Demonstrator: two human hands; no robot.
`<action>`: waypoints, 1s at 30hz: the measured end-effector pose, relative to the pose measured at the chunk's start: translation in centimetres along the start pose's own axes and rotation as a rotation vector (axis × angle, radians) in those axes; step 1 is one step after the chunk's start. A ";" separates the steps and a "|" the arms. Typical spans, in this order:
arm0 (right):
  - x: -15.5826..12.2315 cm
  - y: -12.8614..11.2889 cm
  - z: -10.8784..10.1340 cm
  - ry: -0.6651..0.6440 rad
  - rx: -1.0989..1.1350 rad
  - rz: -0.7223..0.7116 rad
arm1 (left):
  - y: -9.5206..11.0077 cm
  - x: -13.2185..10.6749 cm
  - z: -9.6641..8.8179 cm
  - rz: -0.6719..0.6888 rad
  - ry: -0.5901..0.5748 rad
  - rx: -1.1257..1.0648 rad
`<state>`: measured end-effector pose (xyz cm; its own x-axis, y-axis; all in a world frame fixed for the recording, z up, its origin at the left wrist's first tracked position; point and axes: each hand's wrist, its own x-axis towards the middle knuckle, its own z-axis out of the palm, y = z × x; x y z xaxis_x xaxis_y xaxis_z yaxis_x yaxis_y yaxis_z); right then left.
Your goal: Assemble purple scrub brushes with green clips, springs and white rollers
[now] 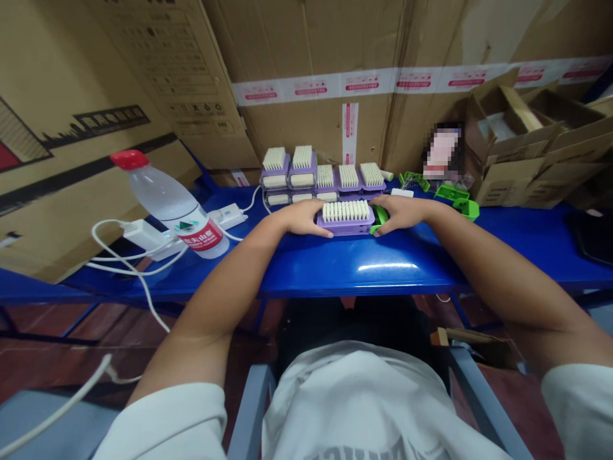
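A purple brush with white bristles (345,216) lies bristles-up on the blue table (335,262). My left hand (301,217) grips its left end with fingers curled round it. On the other end sits my right hand (402,212), which also presses a green plastic piece (379,220) between fingers and brush. Behind them, several more purple brushes (316,174) are stacked in rows against the cardboard wall.
A water bottle with a red cap (172,204) lies tilted at left beside white chargers and cables (143,237). Green plastic parts (454,198) lie at right, near open cardboard boxes (527,147). Big cartons wall in the back and left.
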<state>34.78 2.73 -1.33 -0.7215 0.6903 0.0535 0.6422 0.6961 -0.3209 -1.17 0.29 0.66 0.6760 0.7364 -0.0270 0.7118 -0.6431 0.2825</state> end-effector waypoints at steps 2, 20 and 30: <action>0.0 -0.1 0.0 0.001 0.001 0.001 | 0.1 0.0 0.0 -0.007 -0.006 -0.001; 0.0 -0.5 -0.1 -0.016 -0.002 0.035 | 0.1 0.0 0.0 0.002 -0.003 0.012; 0.1 -0.4 0.0 -0.018 -0.025 0.034 | 0.4 0.0 -0.2 -0.009 -0.016 0.009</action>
<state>34.45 2.50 -1.16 -0.7036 0.7101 0.0262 0.6723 0.6772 -0.2990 -0.96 0.05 0.98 0.6725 0.7388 -0.0447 0.7195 -0.6384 0.2733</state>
